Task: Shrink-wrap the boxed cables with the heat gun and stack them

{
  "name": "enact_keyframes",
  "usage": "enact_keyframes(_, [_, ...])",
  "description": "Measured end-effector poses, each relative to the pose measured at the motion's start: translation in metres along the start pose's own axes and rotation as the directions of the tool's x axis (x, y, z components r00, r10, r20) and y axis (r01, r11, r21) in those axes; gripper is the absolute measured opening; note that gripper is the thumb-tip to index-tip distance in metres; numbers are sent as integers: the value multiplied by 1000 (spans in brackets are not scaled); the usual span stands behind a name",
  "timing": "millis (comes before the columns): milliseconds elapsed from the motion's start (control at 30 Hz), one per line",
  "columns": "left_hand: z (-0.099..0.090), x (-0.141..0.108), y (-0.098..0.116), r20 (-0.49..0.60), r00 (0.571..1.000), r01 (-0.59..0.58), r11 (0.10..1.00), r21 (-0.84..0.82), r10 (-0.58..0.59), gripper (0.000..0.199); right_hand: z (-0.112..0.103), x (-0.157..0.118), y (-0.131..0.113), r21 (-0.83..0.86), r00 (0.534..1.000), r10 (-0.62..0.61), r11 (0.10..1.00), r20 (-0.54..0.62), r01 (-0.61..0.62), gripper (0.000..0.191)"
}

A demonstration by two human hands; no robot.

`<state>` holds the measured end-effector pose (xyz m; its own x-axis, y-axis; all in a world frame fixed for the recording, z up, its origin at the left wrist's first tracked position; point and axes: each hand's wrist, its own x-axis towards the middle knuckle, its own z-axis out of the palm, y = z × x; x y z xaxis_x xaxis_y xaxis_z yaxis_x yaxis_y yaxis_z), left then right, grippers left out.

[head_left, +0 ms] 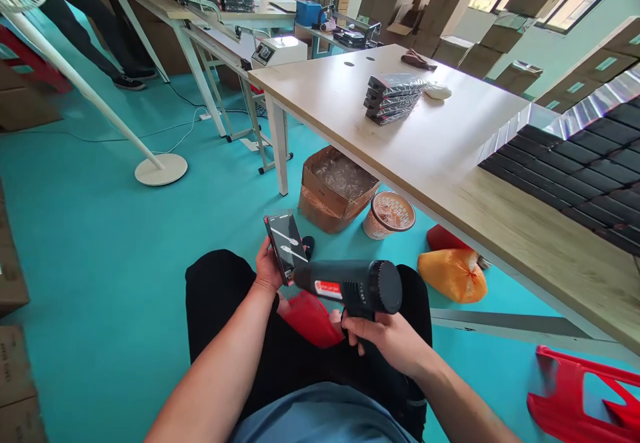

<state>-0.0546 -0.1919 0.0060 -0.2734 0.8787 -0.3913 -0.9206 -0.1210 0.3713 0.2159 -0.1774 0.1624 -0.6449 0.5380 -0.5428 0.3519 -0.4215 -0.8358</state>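
My left hand [269,266] grips a flat black box [286,241] by its near edge; white cable connectors are printed on its face, and clear film stands out past its far edge. In my right hand [370,333] is a dark heat gun [350,284] with a red and white label. Its nozzle points left, close beside the box's near right corner; I cannot tell whether they touch. Both are held above my lap, over a red stool seat [310,319] between my legs.
On the wooden table [320,89] lie a stack of film-wrapped black boxes [393,99] and rows of black boxes [590,169]. Below are a carton of clear film [333,186], a waste basket [389,215] and an orange bag [453,275]. A fan stand [160,169] and another person's legs [90,23] are left.
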Motion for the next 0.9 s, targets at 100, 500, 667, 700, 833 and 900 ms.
enact_keyframes(100, [0,0,1,7,1000,-10,1000,-29,11,55,-2,-2,3,-42,999,20,999,-31,-21,31])
enact_keyframes(500, [5,1,-9,-39,977,213,967,137,-209,55,-9,8,-26,-142,995,-39,988,93,52,22])
enact_keyframes(667, [-2,3,-10,-27,969,248,954,169,-247,55,-21,3,-34,-274,988,67,961,136,-27,16])
enact_keyframes(700, [-3,3,-10,-31,966,257,951,174,-255,52,-22,5,-37,-229,997,26,973,66,-10,17])
enact_keyframes(833, [-5,1,-14,-17,946,319,925,207,-323,47,-23,22,-53,-7,992,-106,994,-67,106,25])
enact_keyframes(900, [-4,1,-15,-13,937,345,913,219,-350,48,-24,30,-61,68,989,-128,989,-67,133,28])
